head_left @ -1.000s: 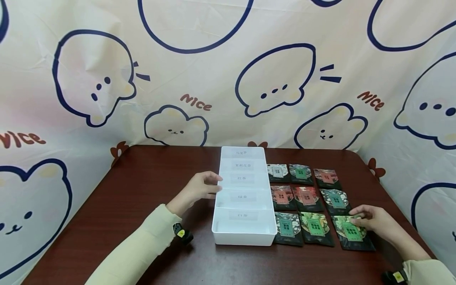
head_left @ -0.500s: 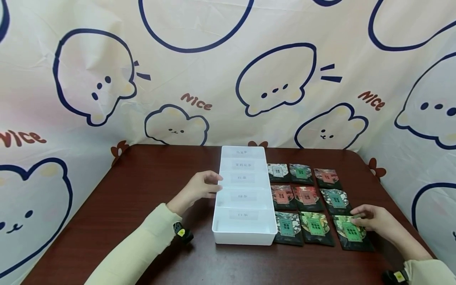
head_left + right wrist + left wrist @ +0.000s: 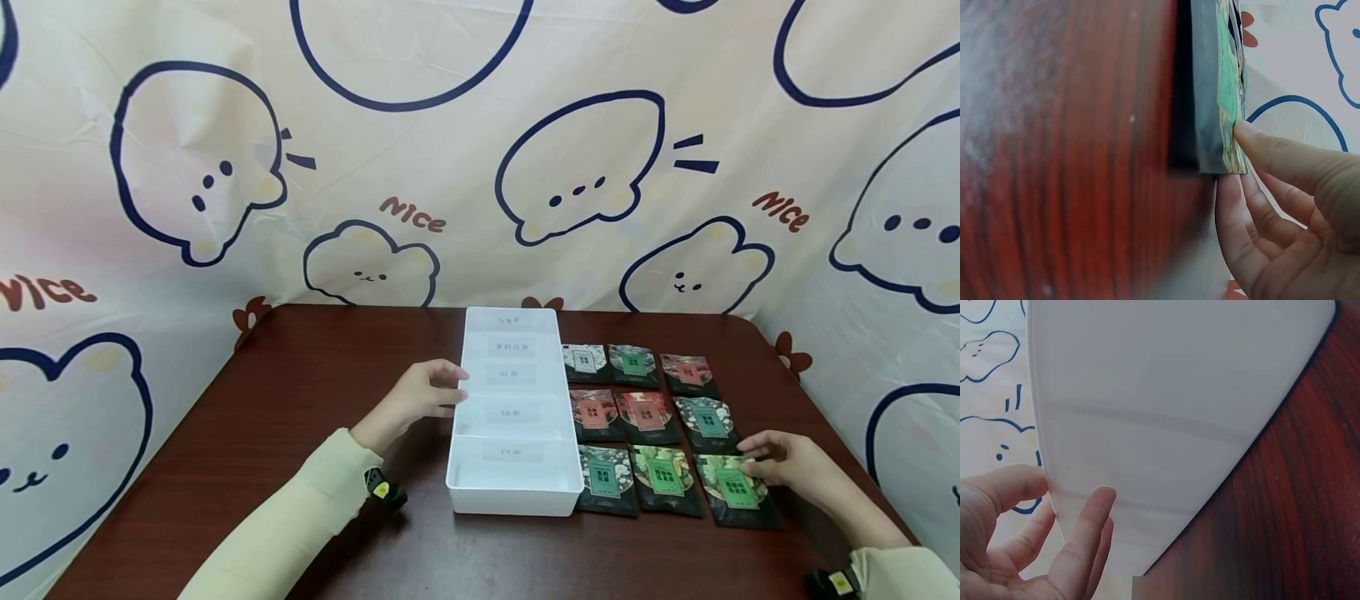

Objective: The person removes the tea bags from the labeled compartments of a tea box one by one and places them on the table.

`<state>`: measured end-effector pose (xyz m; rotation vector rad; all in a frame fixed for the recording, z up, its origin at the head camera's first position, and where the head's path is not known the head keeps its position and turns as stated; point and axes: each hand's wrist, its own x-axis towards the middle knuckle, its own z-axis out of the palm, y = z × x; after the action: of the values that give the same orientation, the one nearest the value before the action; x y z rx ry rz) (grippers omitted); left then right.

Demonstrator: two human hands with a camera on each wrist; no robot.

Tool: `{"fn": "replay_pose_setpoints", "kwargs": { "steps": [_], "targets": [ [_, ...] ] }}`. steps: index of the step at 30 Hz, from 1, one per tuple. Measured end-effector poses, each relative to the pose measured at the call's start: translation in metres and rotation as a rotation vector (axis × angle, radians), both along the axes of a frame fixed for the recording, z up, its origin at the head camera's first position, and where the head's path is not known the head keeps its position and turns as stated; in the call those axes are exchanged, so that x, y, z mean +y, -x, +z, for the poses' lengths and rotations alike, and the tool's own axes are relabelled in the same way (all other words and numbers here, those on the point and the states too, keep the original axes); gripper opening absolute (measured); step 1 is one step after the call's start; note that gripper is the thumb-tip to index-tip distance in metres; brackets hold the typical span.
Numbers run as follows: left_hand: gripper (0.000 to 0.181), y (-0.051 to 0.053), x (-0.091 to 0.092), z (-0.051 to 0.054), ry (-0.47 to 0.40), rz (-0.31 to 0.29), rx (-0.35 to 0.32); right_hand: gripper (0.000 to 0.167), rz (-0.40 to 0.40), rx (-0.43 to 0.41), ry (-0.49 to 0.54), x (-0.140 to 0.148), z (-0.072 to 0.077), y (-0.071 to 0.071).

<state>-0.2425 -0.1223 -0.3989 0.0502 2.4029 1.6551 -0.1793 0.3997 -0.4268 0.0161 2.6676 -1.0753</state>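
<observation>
In the head view a long white box (image 3: 513,500) with labelled compartments stands in the middle of the brown table. Fingertips of my left hand (image 3: 416,393) touch its left rim; the left wrist view shows other fingers (image 3: 1082,540) relaxed in front of the box wall (image 3: 1147,381). My right hand (image 3: 795,471) pinches the right edge of a black tea bag packet (image 3: 735,492) with a green label, the nearest packet at the far right. Seen from the right wrist, the thumb (image 3: 1272,147) lies on the packet's face and the other fingers are at its edge and behind.
Several more tea packets lie in rows right of the box, among them a green one (image 3: 666,482), a teal one (image 3: 606,483) and a red one (image 3: 688,375). A patterned cloth (image 3: 465,167) hangs behind the table (image 3: 330,350).
The pinched packet has shifted slightly left and turned a little. My right hand has hardly moved, and the left hand and box stay in place.
</observation>
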Motion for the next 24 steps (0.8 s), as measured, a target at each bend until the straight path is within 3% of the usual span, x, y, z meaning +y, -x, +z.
{"fn": "replay_pose_setpoints", "kwargs": {
  "steps": [24],
  "targets": [
    [0.032, -0.0003, -0.0014, -0.0014, -0.025, -0.015, 0.003, 0.049, -0.009, 0.012, 0.010, 0.0001, -0.0035, 0.0006]
  ]
}}
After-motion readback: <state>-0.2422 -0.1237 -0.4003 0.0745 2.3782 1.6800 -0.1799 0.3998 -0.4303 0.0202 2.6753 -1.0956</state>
